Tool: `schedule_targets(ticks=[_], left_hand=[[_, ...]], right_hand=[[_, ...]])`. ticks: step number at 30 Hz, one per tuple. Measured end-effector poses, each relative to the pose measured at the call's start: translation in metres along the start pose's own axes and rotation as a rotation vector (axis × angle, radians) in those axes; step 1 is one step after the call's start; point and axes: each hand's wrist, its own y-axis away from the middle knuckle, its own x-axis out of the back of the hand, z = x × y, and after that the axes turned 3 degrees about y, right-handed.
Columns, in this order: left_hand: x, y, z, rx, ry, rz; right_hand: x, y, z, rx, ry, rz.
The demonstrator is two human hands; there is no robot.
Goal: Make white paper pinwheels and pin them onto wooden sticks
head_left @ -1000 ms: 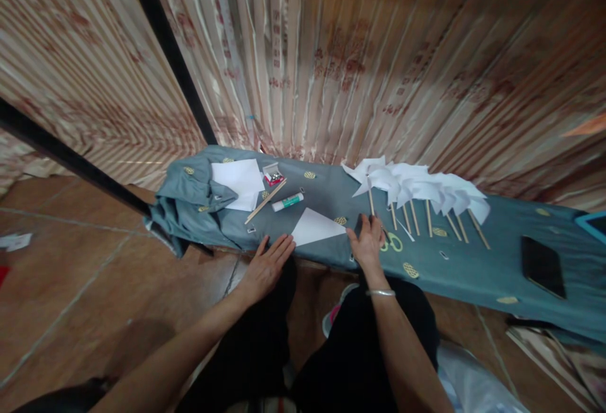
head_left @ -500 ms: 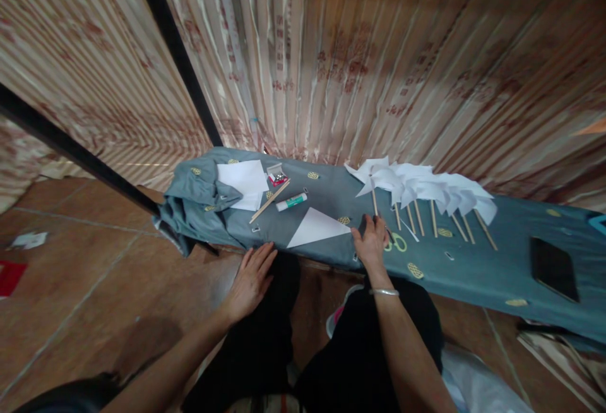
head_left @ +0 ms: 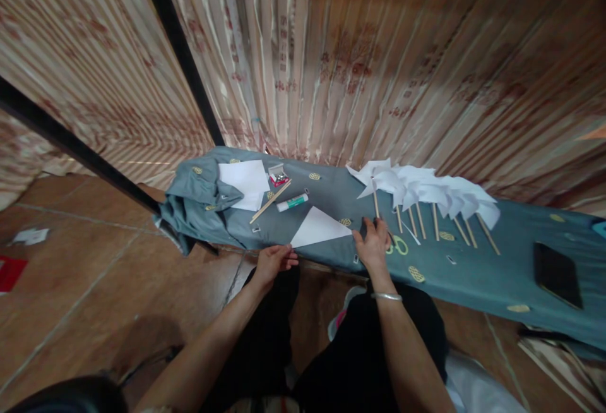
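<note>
"Paper triangle (head_left: 318, 229), plain white: where was it?"

"It lay on the cloth-covered counter (head_left: 326, 192), near the front edge, between the two hands, its narrow tip pointing right."

"And the left hand (head_left: 274, 263)?"

"Its grip was closed on the paper's left corner, thumb and fingers pinching there."

"What of the right hand (head_left: 373, 244)?"

"It rested at the narrow tip, touching it or nearly so; whether that grip held anything, I could not tell. A silvery bracelet (head_left: 387, 297) circled the wrist."

"What lay around them?"

"Just behind the triangle was a glue stick (head_left: 292, 203), then some wooden sticks (head_left: 269, 202), a small open box (head_left: 278, 177) and white sheets (head_left: 245, 180), partly under bunched cloth (head_left: 199, 192). Green-handled scissors (head_left: 400, 245) sat beside the right hand. Overlapping white pinwheels (head_left: 411, 187) ran rightward, and a black phone (head_left: 558, 275) lay beyond."
</note>
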Motion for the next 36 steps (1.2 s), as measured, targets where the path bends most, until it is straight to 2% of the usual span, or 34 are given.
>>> schedule_targets(ticks=[9,12,17,19,23,26,30,36], left_hand=[[0.014,0.002,0.002,-0.024,-0.038,0.029],[0.018,0.004,0.003,0.007,-0.049,0.017],[0.009,0.003,0.006,0.059,-0.042,-0.033],[0.005,0.002,0.006,0.062,-0.045,-0.033],[0.004,0.0,0.004,0.082,-0.047,-0.037],[0.004,0.0,0.005,0.098,-0.056,-0.039],[0.0,0.001,0.006,0.114,-0.045,-0.037],[0.0,0.0,0.007,0.167,0.015,-0.058]], right_hand=[[0.002,0.001,-0.004,-0.004,-0.017,-0.005],[0.002,0.001,-0.005,-0.013,-0.038,-0.012],[0.008,-0.001,-0.004,-0.021,-0.068,-0.011],[0.011,-0.003,-0.004,0.023,-0.093,-0.023],[0.014,-0.005,-0.011,0.18,-0.144,-0.146],[0.014,-0.006,-0.024,0.245,-0.158,-0.243],[0.017,-0.013,-0.039,0.257,-0.226,-0.301],[0.025,-0.022,-0.039,0.262,-0.525,-0.363]])
